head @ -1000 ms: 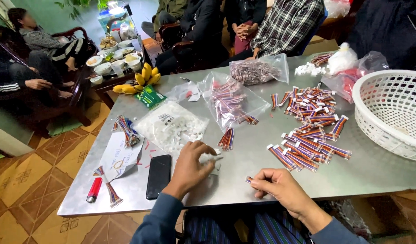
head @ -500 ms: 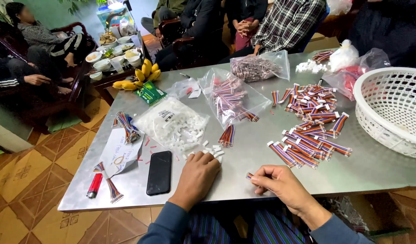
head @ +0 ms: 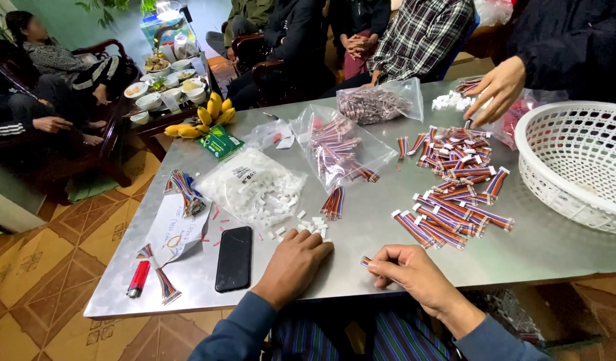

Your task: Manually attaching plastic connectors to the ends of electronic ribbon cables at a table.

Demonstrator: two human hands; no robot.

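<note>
The right hand pinches one short striped ribbon cable between closed fingers, its tip just showing. At nine o'clock from it, the left hand lies curled on the table, fingers touching a scatter of small white connectors; whether it grips one I cannot tell. At one o'clock lies a pile of finished cables with white ends. At eleven o'clock, bags of bare cables and connectors look well stocked, so much work seems left.
</note>
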